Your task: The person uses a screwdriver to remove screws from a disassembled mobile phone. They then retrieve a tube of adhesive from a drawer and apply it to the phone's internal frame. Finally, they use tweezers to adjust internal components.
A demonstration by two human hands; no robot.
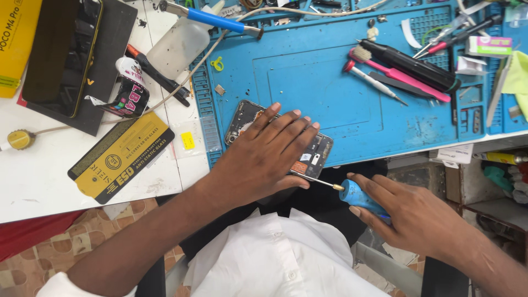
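White shirt fills the bottom of our view, closest to us, with both forearms reaching out over it.

Left hand lies flat, fingers spread, pressing down on an opened phone with its back cover off. The phone sits at the near edge of the blue work mat, close to the mat's near left corner, on the desk. Circuit parts show past the fingertips, the rest is hidden under the palm.

Right hand is closed around the blue handle of a small screwdriver, off the desk's near edge. The thin shaft runs left and its tip meets the phone's near edge, just under the left thumb. The two hands are near each other, not touching.

Our judgement for doing this well: keep the flat hand firm so the phone cannot slide on the mat, hold the shaft square to the screw, and turn gently so the tip does not slip onto the board.

Containers: a clear squeeze bottle lies toward the desk's far edge, left of the mat; what is inside we cannot tell. The mat's moulded trays along its far edge hold small bits, too small to name. Tweezers and brushes lie at the mat's far right.
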